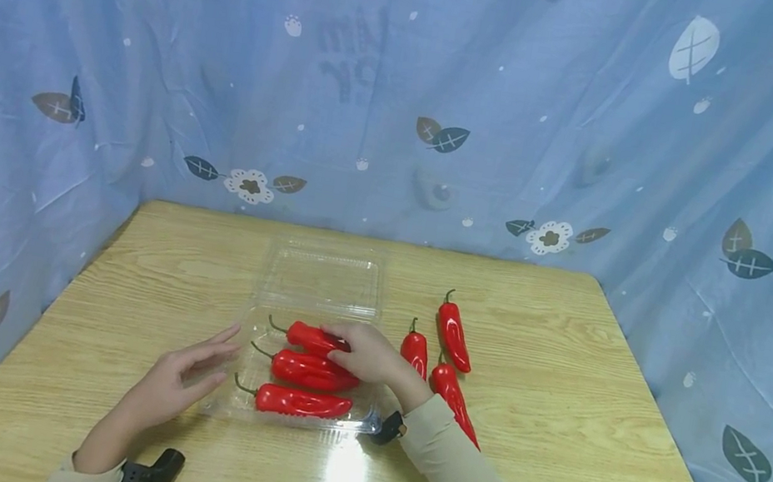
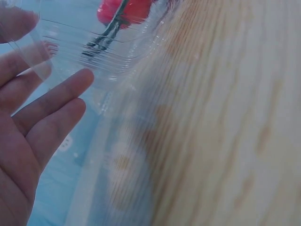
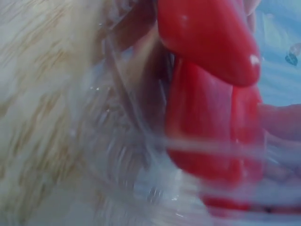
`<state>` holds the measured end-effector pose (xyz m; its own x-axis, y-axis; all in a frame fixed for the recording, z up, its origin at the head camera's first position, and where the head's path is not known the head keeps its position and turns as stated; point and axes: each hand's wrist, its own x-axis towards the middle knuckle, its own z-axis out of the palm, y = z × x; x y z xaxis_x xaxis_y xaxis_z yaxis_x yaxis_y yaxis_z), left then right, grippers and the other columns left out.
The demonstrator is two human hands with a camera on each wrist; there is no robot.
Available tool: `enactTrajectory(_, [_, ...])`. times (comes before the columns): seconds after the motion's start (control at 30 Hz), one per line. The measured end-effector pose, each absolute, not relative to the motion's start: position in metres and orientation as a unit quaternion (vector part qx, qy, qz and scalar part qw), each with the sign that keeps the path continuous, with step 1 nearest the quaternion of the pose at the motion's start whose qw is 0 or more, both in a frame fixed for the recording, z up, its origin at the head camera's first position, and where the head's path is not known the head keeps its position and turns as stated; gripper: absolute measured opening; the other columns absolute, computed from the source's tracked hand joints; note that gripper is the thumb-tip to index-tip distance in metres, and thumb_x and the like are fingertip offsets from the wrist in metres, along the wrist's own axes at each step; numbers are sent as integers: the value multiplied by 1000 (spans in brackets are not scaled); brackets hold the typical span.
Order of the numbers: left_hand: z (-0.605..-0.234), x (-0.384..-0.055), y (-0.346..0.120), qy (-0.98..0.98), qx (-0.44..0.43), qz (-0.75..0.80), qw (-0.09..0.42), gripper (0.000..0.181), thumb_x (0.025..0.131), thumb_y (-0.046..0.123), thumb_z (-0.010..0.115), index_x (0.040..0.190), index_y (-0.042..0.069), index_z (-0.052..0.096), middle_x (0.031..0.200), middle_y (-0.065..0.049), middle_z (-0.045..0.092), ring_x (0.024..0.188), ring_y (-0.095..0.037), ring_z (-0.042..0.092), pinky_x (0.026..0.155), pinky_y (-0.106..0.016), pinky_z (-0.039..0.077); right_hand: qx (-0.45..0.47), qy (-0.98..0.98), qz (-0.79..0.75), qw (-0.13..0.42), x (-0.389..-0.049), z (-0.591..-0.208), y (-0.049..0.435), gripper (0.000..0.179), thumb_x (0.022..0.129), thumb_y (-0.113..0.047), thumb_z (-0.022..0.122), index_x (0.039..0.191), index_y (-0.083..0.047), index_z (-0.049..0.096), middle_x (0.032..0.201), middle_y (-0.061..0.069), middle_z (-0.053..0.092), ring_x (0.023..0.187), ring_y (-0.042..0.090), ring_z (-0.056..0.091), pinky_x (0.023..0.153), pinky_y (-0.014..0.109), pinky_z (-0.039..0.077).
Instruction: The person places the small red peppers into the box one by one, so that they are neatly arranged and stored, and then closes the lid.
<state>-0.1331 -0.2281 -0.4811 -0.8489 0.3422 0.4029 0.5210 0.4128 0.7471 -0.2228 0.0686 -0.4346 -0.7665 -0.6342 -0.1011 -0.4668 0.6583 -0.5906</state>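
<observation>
Three red chili peppers lie side by side, stems to the left, in the base of a clear plastic clamshell box [image 1: 219, 407]. My right hand [image 1: 371, 357] holds the farthest pepper [image 1: 307, 337] near its tip, thumb on the near side. Next to it are the middle pepper [image 1: 309, 370] and the nearest pepper [image 1: 300, 403]. At the box's left side is my left hand [image 1: 170, 382], its fingers loosely extended and nothing held. In the left wrist view, some fingertips show behind the clear wall. Red peppers [image 3: 209, 42] fill much of the blurred right wrist view.
The box's clear lid [image 1: 321, 281] lies folded back, away from me. On the wooden table [image 1: 558, 403], right of the box, are three more peppers: one farther back [image 1: 455, 336], one partly behind my right wrist [image 1: 415, 350], one by my sleeve [image 1: 455, 395]. A blue curtain [image 1: 399, 66] hangs behind.
</observation>
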Motion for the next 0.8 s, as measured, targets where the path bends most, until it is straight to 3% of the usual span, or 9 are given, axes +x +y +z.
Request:
enactTrajectory(0.27, [-479, -134, -227, -834, -261, -476, 97, 36, 88, -2, 62, 123, -3, 59, 146, -22, 40, 123, 4, 45, 98, -7, 40, -298, 903, -272, 147, -224, -435, 68, 48, 91, -14, 62, 137, -11, 51, 133, 6, 58, 123, 21, 53, 103, 38, 47])
enactTrajectory(0.8, [-477, -132, -227, -838, -247, -480, 83, 36, 89, 1, 62, 125, -1, 58, 147, -19, 40, 123, 5, 44, 98, -6, 39, -322, 886, -305, 135, -226, -439, 73, 46, 91, -14, 61, 136, -7, 52, 132, 8, 59, 121, 22, 56, 102, 37, 48])
